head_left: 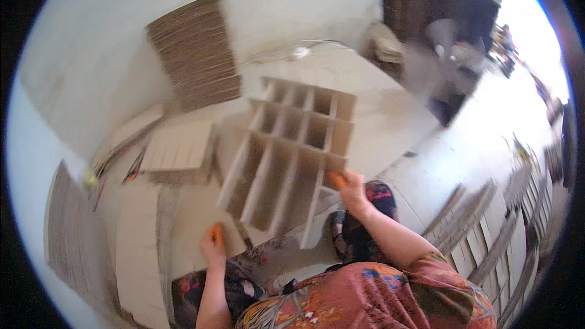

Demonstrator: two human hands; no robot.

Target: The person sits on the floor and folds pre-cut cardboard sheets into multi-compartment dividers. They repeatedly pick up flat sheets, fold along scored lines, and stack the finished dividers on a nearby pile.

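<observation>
A cardboard divider grid (286,146) with several rows of cells stands tilted in front of me, blurred by motion. My right hand (351,190), with orange coverings on its fingertips, grips the grid's near right corner. Lower left, apart from the grid, is my left hand (213,247), also with orange on its fingers. Its fingers are curled together over a flat cardboard sheet (194,222); whether anything is between them is hidden.
Slotted cardboard pieces (177,145) lie stacked at the left, near a long cardboard stack (140,250). A brown cardboard stack (198,52) leans on the wall. Slotted strips (487,231) stand at the right. A dark grey cardboard stack (76,231) is far left.
</observation>
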